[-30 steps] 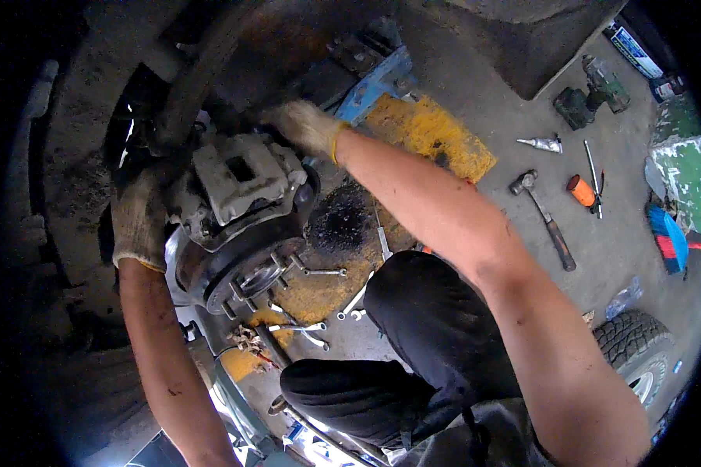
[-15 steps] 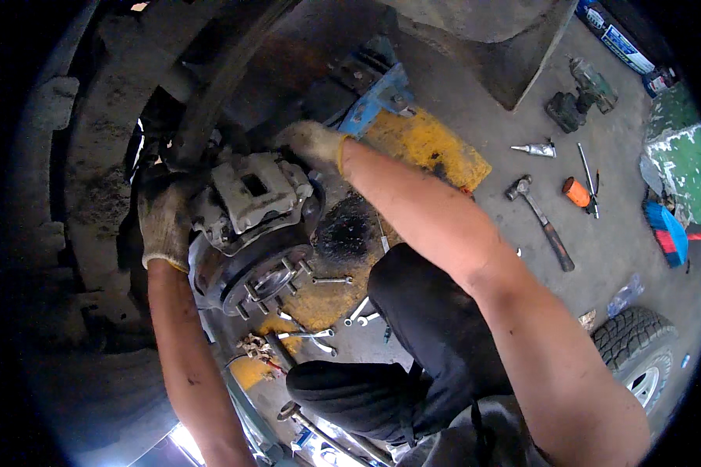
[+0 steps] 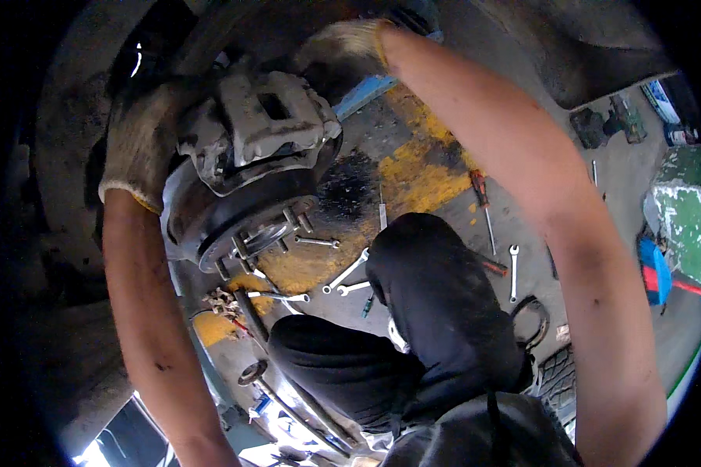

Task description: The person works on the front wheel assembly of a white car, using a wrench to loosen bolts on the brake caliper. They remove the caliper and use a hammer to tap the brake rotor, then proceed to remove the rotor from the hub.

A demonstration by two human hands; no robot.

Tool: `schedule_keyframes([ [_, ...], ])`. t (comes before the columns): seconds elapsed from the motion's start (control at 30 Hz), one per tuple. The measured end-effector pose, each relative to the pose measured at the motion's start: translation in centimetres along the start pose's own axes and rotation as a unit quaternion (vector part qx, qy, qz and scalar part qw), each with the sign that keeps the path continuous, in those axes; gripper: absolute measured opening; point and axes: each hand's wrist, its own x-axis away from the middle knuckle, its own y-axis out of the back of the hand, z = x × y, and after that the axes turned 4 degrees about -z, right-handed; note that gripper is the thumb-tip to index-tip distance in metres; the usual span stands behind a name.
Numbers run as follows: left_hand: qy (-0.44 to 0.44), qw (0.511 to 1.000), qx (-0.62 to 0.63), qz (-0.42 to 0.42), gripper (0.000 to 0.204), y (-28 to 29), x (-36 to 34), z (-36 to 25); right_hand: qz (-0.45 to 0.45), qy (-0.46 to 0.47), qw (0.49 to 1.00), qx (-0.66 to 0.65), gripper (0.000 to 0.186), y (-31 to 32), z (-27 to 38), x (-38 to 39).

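Observation:
A grey brake caliper [image 3: 276, 117] sits over the upper edge of a brake disc [image 3: 249, 206], whose hub carries several protruding wheel studs. My left hand [image 3: 140, 140], in a dirty knitted glove, is against the caliper's left side, its fingers lost in the shadow behind. My right hand [image 3: 343, 50], gloved too, reaches in beyond the caliper's upper right. Its fingertips are dark and partly hidden, so whether they grip anything does not show.
Several wrenches [image 3: 514, 272] and a screwdriver [image 3: 481, 198] lie on the floor around my knees. A blue metal piece [image 3: 366, 95] is near the yellow-painted floor patch [image 3: 420, 159]. A tyre [image 3: 557, 381] lies at lower right; a green block [image 3: 678, 226] stands far right.
The view has shifted closer to the hub, so caliper and disc look larger and higher. Both hands stay by the caliper; my right hand appears farther up and right.

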Motion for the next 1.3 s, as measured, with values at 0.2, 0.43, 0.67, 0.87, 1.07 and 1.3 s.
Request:
schedule_keyframes([
  [0.2,0.016,0.992,0.109,0.067,0.035,0.6,1.1,2.0,0.084,0.07,0.989,-0.1,0.033,1.4,-4.8,0.0],
  [0.43,0.036,0.991,0.103,0.077,0.034,1.9,3.4,0.5,0.084,-0.013,0.95,-0.302,0.028,0.1,-3.9,0.1],
  [0.67,0.063,0.984,0.128,0.106,0.032,3.0,5.6,-0.1,-0.17,0.037,0.927,0.334,0.037,7.8,-16.4,0.7],
  [0.87,0.094,0.977,0.142,0.131,0.031,4.1,7.3,-1.1,-0.212,-0.205,0.764,0.574,0.043,11.2,-23.1,-2.1],
  [1.07,0.084,0.975,0.165,0.123,0.03,3.9,6.9,-1.5,-0.262,-0.261,0.719,0.588,0.036,12.3,-23.8,0.4],
  [1.3,0.106,0.976,0.148,0.123,0.028,4.7,7.6,-1.1,-0.406,0.064,0.902,0.133,0.027,1.3,0.1,2.7],
])
